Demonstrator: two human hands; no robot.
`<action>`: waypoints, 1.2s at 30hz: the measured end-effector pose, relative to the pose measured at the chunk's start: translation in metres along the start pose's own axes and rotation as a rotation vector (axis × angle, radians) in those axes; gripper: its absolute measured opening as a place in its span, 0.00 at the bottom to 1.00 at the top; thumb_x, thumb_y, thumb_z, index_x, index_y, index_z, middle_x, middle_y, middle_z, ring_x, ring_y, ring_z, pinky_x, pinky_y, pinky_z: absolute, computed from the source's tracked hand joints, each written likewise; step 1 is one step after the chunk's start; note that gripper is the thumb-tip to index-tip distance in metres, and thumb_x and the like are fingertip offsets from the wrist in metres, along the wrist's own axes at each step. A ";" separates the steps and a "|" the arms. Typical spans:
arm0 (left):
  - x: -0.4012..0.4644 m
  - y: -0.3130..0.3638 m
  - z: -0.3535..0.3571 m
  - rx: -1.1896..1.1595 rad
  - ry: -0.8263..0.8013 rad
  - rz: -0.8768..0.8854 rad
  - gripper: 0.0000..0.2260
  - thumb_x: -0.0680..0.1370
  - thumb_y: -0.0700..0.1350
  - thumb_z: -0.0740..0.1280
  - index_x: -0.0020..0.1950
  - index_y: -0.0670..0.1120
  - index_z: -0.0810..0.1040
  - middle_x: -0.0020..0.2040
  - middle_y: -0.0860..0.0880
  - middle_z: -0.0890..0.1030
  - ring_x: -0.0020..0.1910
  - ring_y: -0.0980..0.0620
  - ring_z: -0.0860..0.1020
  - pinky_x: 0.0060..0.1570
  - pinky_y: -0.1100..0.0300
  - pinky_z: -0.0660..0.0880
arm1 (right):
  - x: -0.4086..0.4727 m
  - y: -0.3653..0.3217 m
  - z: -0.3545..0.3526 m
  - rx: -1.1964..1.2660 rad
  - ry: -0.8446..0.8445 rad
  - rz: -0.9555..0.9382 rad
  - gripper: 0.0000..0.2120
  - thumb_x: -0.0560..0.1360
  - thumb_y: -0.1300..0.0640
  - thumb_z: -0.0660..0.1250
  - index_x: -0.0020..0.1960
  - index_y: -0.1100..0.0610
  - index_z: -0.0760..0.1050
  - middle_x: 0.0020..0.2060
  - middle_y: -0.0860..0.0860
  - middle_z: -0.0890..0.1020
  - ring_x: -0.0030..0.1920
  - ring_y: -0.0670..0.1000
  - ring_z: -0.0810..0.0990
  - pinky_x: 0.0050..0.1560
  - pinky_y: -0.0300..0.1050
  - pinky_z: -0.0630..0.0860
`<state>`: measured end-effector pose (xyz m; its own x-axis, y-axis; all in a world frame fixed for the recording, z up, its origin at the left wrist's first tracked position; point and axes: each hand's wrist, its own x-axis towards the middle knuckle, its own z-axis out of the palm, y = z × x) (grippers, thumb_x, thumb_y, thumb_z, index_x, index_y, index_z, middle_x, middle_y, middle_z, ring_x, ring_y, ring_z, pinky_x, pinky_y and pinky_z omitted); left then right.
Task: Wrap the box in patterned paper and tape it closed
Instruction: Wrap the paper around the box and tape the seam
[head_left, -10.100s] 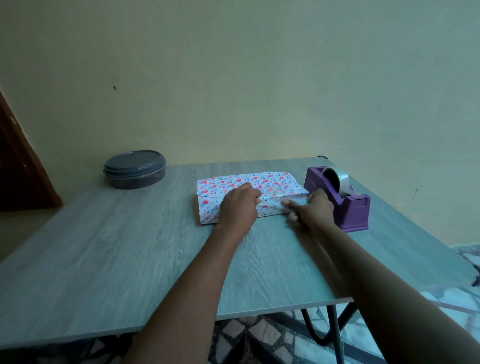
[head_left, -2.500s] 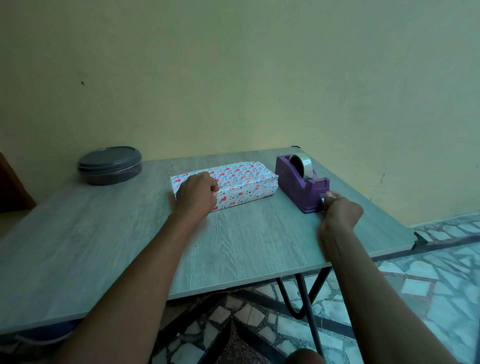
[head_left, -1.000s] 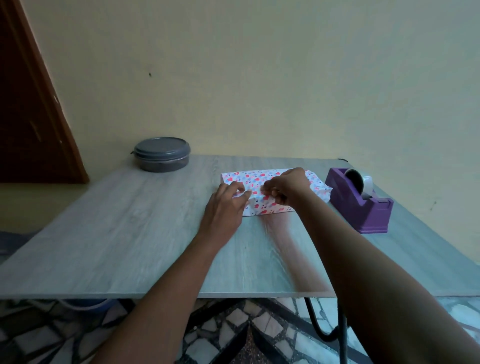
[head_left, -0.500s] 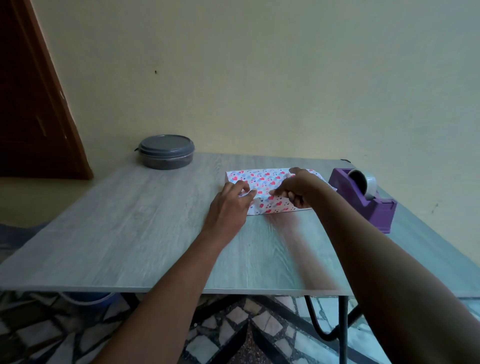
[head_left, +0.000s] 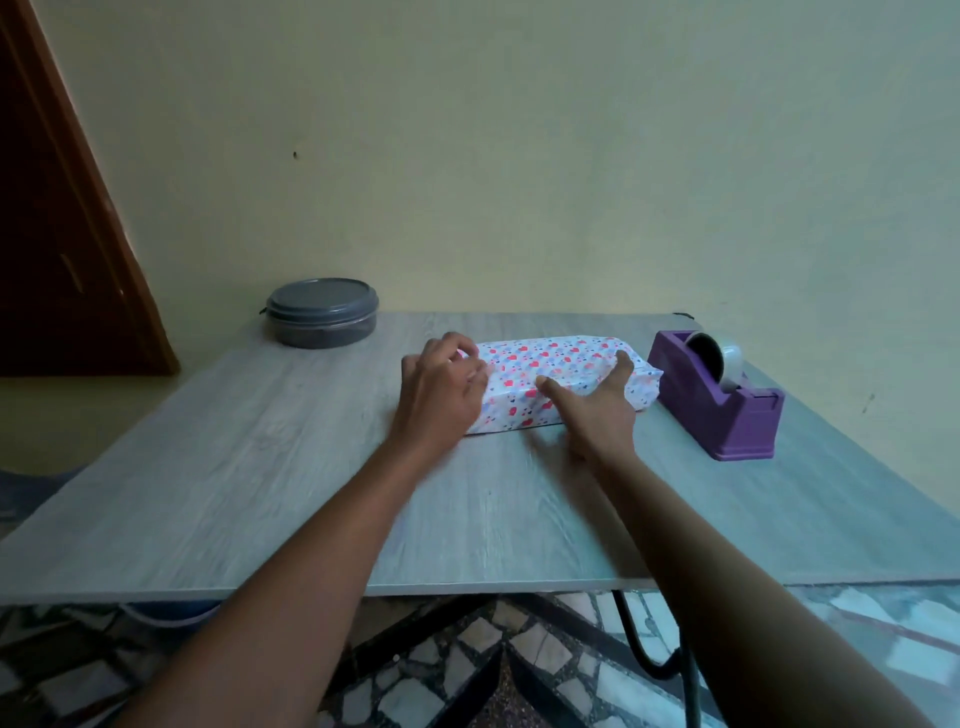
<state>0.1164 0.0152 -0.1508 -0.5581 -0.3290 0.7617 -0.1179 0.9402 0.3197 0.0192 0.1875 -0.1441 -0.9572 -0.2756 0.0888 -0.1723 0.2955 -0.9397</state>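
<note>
The wrapped box (head_left: 558, 382) lies flat on the grey table (head_left: 291, 483), near its far edge, with the purple tape dispenser (head_left: 719, 397) just beside its right end. The left hand (head_left: 441, 392) rests on the box's left end with its fingers curled over the top edge, seemingly pinning the paper there. The right hand (head_left: 597, 402) is spread, thumb out to the left and fingers stretched flat over the box's near right side.

The step in hand looks like smoothing down a taped seam or fold. To do it well, the left hand should keep the box from sliding while the right sweeps along the paper with flat fingers, pressing tape and crease firmly without dragging the paper askew or wrinkling it.

Clear tape on the paper cannot be made out, so which seams are sealed is uncertain. The box's left end is covered by the left hand, and its far side and underside are hidden. A grey lidded container (head_left: 322, 318) stands well apart at the table's far left.
</note>
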 end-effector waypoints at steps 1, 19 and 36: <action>0.013 0.000 -0.001 0.017 -0.024 0.013 0.07 0.80 0.48 0.67 0.49 0.50 0.85 0.57 0.53 0.79 0.55 0.49 0.78 0.54 0.50 0.68 | 0.000 0.007 -0.001 -0.039 0.053 -0.063 0.51 0.72 0.39 0.76 0.83 0.46 0.49 0.66 0.62 0.77 0.64 0.62 0.77 0.57 0.49 0.73; 0.049 -0.015 0.006 -0.298 -0.491 -0.222 0.05 0.79 0.50 0.72 0.52 0.53 0.87 0.46 0.51 0.82 0.43 0.55 0.79 0.45 0.59 0.74 | 0.010 0.033 -0.021 0.290 -0.188 -0.101 0.17 0.82 0.53 0.66 0.68 0.54 0.80 0.56 0.55 0.85 0.53 0.52 0.83 0.35 0.45 0.83; -0.002 -0.007 -0.028 -0.855 -0.500 -0.638 0.16 0.83 0.30 0.62 0.62 0.46 0.84 0.43 0.37 0.81 0.40 0.46 0.78 0.40 0.57 0.83 | 0.011 0.048 -0.053 -0.250 -0.306 -0.572 0.45 0.73 0.52 0.75 0.82 0.37 0.56 0.66 0.44 0.82 0.60 0.54 0.83 0.61 0.54 0.79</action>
<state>0.1417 0.0070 -0.1389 -0.8796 -0.4685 0.0823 -0.0094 0.1901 0.9817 -0.0122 0.2466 -0.1705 -0.5974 -0.6857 0.4159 -0.7139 0.2184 -0.6653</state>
